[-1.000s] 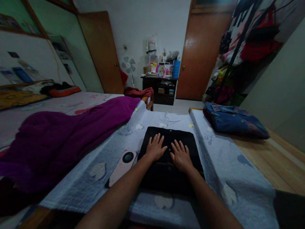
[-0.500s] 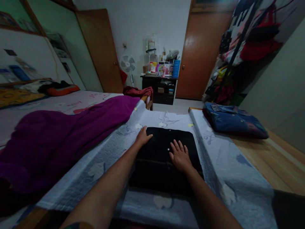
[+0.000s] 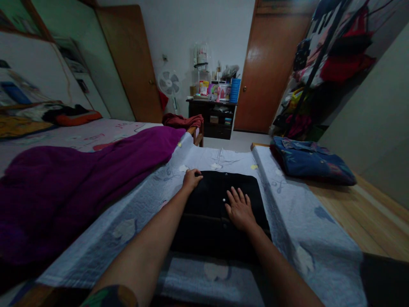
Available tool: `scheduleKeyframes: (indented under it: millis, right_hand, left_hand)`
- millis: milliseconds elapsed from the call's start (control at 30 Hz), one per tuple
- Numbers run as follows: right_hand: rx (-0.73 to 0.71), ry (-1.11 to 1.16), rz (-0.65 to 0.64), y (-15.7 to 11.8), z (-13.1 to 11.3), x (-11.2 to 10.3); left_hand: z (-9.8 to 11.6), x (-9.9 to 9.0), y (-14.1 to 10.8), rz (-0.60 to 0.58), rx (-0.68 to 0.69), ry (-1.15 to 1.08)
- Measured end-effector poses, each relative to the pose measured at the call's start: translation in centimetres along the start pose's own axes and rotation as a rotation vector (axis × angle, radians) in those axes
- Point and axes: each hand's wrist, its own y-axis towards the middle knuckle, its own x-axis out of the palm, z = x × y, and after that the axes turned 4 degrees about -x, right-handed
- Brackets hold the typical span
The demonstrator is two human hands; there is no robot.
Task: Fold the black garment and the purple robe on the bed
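Observation:
A folded black shirt (image 3: 212, 196) with a row of buttons down its front lies flat before me on a pale blue quilted sheet (image 3: 220, 270). My left hand (image 3: 191, 180) is at its far left corner, thumb and fingers closed together on the edge of the cloth. Flat on the right half of the shirt rests my right hand (image 3: 240, 209), fingers spread, beside a small white button. The near part of the shirt is in shadow, partly behind my forearms.
To the left, a purple blanket (image 3: 96, 170) lies over a bed. A folded denim garment (image 3: 309, 157) sits on the right, by a wooden surface (image 3: 338, 198). Farther off stand a fan (image 3: 169, 83), a dark cabinet (image 3: 209, 113) and a rack of hanging clothes and bags (image 3: 347, 64).
My left hand's thumb and fingers have closed together at the shirt's far left corner. My right hand keeps its place on the cloth. The view has shifted slightly.

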Motion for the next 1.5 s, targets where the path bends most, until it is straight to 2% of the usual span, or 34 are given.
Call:
scheduleKeyframes:
  millis: [233,533,667,800,867,1000,1100,1167,1233,1367,1500]
  right_hand:
    - [0.0,0.011,0.011,0.0,0.0,0.1]
    - [0.01,0.014,0.001,0.0,0.0,-0.1]
    - [0.009,0.021,0.002,-0.1,-0.1,-0.3]
    - [0.005,0.03,-0.005,-0.1,-0.2,-0.6]
    - [0.002,0.032,0.001,-0.1,-0.2,-0.6]
    - [0.007,0.039,0.005,-0.1,-0.2,-0.6]
    - [0.009,0.057,-0.006,-0.1,-0.2,-0.7]
    - [0.007,0.074,-0.015,-0.2,-0.2,-0.8]
    - [0.003,0.088,-0.017,-0.2,-0.2,-1.0]
    - [-0.009,0.103,-0.014,-0.2,0.1,-1.3]
    - [-0.062,0.101,-0.033,0.3,1.1,-1.4]
  left_hand:
    - [0.2,0.2,0.2,0.041,-0.007,0.039]
    - [0.8,-1.8,0.7,0.221,-0.165,0.033]
    - [2.1,-2.2,0.3,0.23,-0.183,0.027]
    - [4.5,-1.8,-0.6,0.262,-0.108,0.137]
    - [6.1,-1.2,-1.7,0.185,-0.025,0.234]
    - [8.8,0.6,-5.7,-0.21,0.258,0.378]
    - [9.3,2.1,-9.2,-0.412,0.34,0.423]
    - [8.8,2.9,-10.8,-0.443,0.35,0.435]
    - [8.1,3.5,-11.8,-0.404,0.355,0.444]
    - [7.0,4.1,-12.3,-0.306,0.379,0.436]
    - [6.8,4.4,-12.5,-0.288,0.366,0.426]
